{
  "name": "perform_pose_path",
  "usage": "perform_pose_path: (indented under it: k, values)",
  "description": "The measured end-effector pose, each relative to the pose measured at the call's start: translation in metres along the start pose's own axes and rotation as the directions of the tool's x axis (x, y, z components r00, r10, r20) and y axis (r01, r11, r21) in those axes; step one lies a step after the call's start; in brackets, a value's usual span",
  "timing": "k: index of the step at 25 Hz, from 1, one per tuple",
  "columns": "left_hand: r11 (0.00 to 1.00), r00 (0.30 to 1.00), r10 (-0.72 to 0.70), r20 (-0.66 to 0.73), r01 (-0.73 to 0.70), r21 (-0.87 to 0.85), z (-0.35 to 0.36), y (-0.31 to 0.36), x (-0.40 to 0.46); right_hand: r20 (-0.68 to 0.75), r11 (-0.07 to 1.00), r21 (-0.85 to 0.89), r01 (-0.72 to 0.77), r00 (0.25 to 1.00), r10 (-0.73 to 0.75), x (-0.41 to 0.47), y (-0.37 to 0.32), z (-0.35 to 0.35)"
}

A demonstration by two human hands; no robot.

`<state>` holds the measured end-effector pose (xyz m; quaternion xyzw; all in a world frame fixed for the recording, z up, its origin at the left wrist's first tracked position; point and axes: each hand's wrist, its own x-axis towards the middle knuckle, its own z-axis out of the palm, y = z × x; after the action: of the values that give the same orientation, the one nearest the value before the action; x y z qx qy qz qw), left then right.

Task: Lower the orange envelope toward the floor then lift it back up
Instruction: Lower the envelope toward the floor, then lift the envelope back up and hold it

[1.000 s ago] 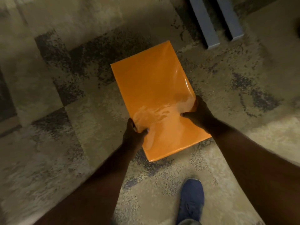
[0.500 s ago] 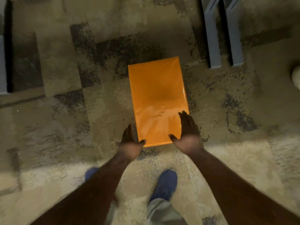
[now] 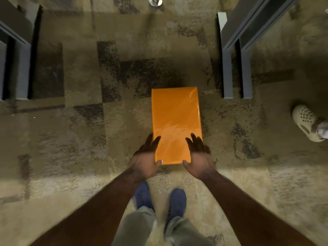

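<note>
One orange envelope (image 3: 175, 125) lies flat over the patterned carpet (image 3: 71, 139), ahead of my two blue shoes (image 3: 160, 201). My left hand (image 3: 146, 160) and right hand (image 3: 199, 160), fingers spread, flank its near corners, thumbs touching the near edge. One pale clog (image 3: 306, 122) far right.

No text, label, brand, number or sign can be read anywhere in the view. The face of the orange envelope (image 3: 176, 125) is plain and glossy, with no writing on it.
</note>
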<state>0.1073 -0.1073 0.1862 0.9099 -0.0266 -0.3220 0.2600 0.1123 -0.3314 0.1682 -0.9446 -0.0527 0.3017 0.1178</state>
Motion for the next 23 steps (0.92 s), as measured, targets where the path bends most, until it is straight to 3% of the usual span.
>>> perform_pose_path:
  k: [4, 9, 17, 20, 23]
  values:
    - [0.998, 1.000, -0.005, -0.003, 0.005, -0.058, -0.005, -0.018, -0.003, -0.035, 0.974, 0.181, -0.137, 0.989, 0.146, 0.002, 0.002, -0.010]
    - [0.943, 0.986, -0.165, -0.010, 0.154, -0.296, 0.028, -0.047, 0.025, -0.075, 0.890, 0.371, -0.265, 0.947, 0.314, 0.036, 0.040, 0.022]
    - [0.889, 0.960, -0.268, -0.083, 0.214, -0.406, 0.107, -0.064, 0.118, -0.154, 0.846, 0.501, -0.186, 0.942, 0.298, 0.116, 0.114, 0.093]
    - [0.791, 0.914, -0.399, -0.073, 0.303, -0.532, 0.129, -0.073, 0.152, -0.141, 0.826, 0.536, -0.176, 0.946, 0.293, 0.145, 0.131, 0.111]
    - [0.651, 0.889, -0.456, -0.040, 0.303, -0.696, 0.147, -0.079, 0.177, -0.143, 0.771, 0.621, -0.140, 0.947, 0.288, 0.169, 0.141, 0.124]
